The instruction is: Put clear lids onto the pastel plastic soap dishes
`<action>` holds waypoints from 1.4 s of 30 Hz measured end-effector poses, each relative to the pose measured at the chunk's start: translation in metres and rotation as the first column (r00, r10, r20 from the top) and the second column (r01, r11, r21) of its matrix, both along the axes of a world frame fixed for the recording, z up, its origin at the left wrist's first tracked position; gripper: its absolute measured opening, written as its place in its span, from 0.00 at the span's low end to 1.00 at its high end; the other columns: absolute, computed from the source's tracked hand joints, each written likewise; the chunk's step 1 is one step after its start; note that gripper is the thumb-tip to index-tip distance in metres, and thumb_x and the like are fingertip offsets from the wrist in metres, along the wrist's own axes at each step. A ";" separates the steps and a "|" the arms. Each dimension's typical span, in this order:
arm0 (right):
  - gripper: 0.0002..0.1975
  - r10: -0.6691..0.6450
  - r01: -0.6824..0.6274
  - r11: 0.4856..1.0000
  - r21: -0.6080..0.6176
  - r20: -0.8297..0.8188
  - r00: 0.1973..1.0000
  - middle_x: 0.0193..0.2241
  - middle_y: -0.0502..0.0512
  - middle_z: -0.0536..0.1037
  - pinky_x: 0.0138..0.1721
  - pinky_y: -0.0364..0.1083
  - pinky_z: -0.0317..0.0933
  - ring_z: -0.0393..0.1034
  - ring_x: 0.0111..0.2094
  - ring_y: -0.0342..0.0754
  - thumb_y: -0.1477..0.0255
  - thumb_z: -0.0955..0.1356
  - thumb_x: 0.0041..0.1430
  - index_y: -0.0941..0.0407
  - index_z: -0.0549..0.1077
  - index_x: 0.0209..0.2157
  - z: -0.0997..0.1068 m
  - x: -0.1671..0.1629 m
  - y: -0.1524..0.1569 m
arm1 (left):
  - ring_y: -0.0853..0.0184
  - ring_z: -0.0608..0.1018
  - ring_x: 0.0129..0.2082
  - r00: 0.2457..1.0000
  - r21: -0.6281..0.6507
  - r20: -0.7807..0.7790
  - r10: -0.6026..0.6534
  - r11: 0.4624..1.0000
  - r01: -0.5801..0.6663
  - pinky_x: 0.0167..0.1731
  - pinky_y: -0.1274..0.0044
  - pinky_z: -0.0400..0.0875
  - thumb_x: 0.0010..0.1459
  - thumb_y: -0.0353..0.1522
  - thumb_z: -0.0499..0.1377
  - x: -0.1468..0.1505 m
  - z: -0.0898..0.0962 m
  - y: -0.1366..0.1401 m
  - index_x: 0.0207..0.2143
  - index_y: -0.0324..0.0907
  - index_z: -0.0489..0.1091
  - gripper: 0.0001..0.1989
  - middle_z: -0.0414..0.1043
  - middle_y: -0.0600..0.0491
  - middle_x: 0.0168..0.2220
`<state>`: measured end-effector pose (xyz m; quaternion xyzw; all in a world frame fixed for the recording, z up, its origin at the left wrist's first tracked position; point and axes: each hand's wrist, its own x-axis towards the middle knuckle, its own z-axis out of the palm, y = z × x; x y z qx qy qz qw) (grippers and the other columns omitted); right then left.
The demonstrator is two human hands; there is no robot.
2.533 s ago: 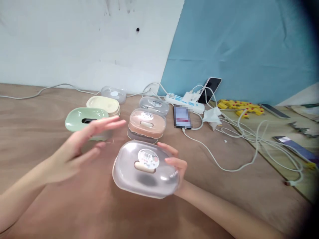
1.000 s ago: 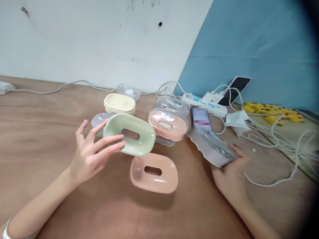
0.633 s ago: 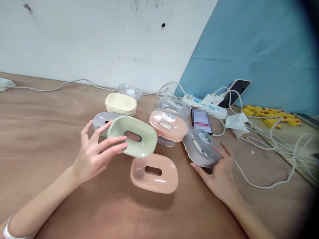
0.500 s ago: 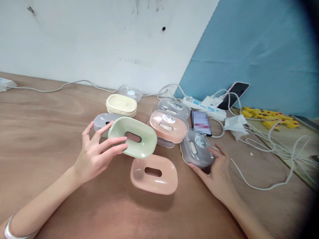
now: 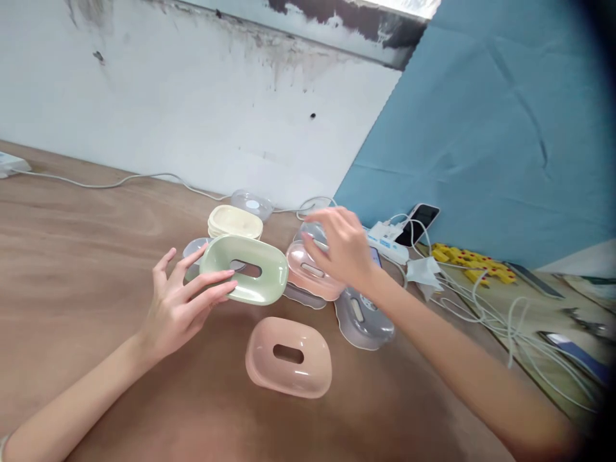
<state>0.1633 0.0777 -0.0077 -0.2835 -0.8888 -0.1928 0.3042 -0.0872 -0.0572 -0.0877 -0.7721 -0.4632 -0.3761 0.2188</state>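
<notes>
Green dish (image 5: 264, 289) is pinched in the left hand (image 5: 179, 314); right hand (image 5: 342, 249), fingers parted, is over the lidded pink box (image 5: 298, 273), touch unclear: a handling step, seemingly; gripping there would need closing fingers

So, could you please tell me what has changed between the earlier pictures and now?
The left hand, empty at first, now holds the green slotted dish. The right hand has set the grey lidded box down toward the right, let go of it, and moved up and left toward the pink lidded box. That pink box and the cream dish stack stayed put.
</notes>
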 end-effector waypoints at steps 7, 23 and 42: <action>0.13 -0.162 0.279 0.950 -0.141 0.540 0.826 0.45 0.64 0.74 0.47 0.56 0.62 0.68 0.48 0.57 0.74 0.64 0.62 0.62 0.69 0.47 -0.022 -0.101 0.107 | 0.50 0.67 0.57 0.995 0.015 0.085 0.051 0.999 -0.052 0.53 0.54 0.54 0.59 0.25 0.58 -0.007 -0.001 0.004 0.44 0.49 0.70 0.12 0.78 0.55 0.44; 0.06 -0.024 -0.026 0.970 -0.243 -0.200 0.980 0.34 0.54 0.74 0.41 0.51 0.64 0.72 0.36 0.50 0.69 0.65 0.60 0.55 0.63 0.37 0.028 -0.025 0.033 | 0.51 0.66 0.58 0.997 0.046 0.049 0.057 0.997 -0.059 0.54 0.54 0.56 0.58 0.27 0.60 -0.020 0.000 0.005 0.47 0.51 0.68 0.15 0.77 0.56 0.45; 0.18 -0.409 -0.376 0.161 -0.912 -0.409 0.816 0.45 0.57 0.74 0.54 0.54 0.64 0.69 0.52 0.51 0.59 0.68 0.56 0.53 0.66 0.46 -0.069 0.059 -0.106 | 0.55 0.70 0.54 0.986 0.028 0.109 0.128 0.991 -0.131 0.51 0.59 0.61 0.59 0.29 0.60 -0.029 -0.001 0.013 0.45 0.50 0.69 0.12 0.77 0.56 0.45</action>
